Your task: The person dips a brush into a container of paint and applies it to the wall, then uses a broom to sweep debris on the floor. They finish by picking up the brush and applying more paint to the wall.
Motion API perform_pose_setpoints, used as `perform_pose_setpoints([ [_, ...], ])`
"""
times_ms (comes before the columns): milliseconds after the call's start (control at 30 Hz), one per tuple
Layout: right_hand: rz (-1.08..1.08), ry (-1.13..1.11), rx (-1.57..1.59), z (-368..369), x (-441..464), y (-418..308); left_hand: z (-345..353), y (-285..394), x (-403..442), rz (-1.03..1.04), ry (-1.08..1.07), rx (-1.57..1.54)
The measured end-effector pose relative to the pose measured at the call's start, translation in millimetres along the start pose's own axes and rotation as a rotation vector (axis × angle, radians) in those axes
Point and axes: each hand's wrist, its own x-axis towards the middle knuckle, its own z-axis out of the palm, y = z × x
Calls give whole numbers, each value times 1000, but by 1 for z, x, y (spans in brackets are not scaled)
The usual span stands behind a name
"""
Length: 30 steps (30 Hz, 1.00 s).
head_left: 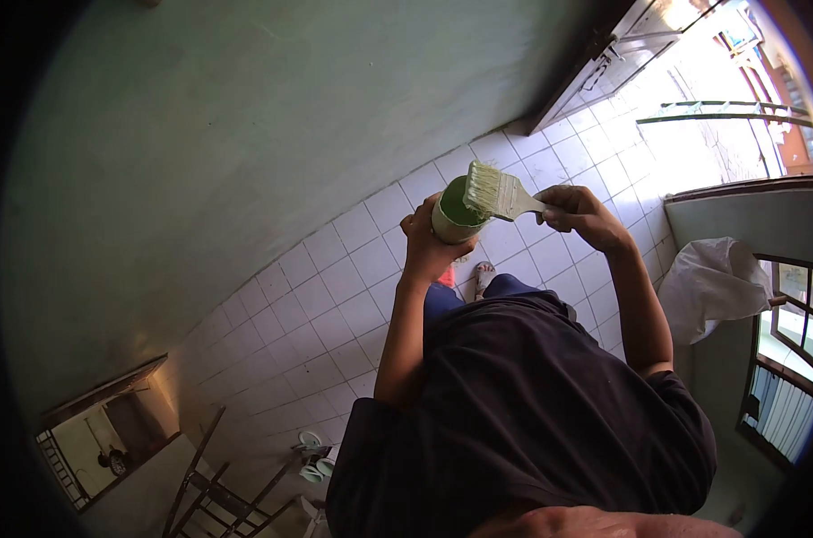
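My left hand is wrapped round a small cup with green paint inside, its mouth tipped toward me. In my right hand is a wide paintbrush, gripped by its handle. The brush's pale bristles are coated with greenish paint and lie over the right side of the cup's rim. Whether the bristles touch the rim I cannot tell. Part of the cup's far side is hidden by my left fingers.
A pale green wall rises on the left above the white tiled floor. An open door stands at the upper right. A white sack hangs near a window. A dark wooden frame stands at lower left.
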Motion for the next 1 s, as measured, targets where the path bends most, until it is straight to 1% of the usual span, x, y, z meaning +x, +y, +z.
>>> perform_pose_setpoints([
  [33, -10, 4, 22, 6, 1, 0, -6, 5, 1, 4, 7, -4],
  [67, -12, 3, 14, 12, 2, 0, -13, 8, 2, 26, 11, 52],
  [100, 3, 22, 72, 17, 3, -1, -18, 10, 3, 46, 13, 108],
  [133, 19, 43, 130, 22, 5, 0, -23, 9, 3, 48, 16, 104],
  [167, 17, 45, 123, 27, 6, 1, -26, 10, 4, 49, 17, 106],
  [233, 10, 52, 262, 38, 8, 4, -35, 8, 5, 54, 17, 99],
  [267, 11, 58, 255, 42, 8, 6, -39, 6, 6, 54, 23, 92],
  [333, 6, 58, 369, 54, 6, 8, -43, 3, 4, 56, 23, 77],
  [400, -20, 33, 383, 63, 4, 9, -45, 2, 5, 99, 78, 119],
  [467, 15, 4, 415, 72, 1, 6, -50, 3, 6, 98, 67, 112],
  [533, 19, 25, 405, 78, -2, 5, -54, 2, 6, 103, 54, 108],
  [600, 59, 48, 470, 83, -5, 5, -57, 0, 4, 119, 55, 127],
  [700, 45, 44, 446, 90, -9, 0, -58, -2, 6, 141, 62, 142],
  [800, 66, 63, 473, 97, -9, 1, -58, -3, 9, 163, 43, 102],
  [867, 83, 91, 508, 101, -9, 2, -56, -5, 9, 163, 38, 108],
  [1000, 79, 37, 611, 92, 0, 13, -43, -15, 16, 133, 41, 109],
])
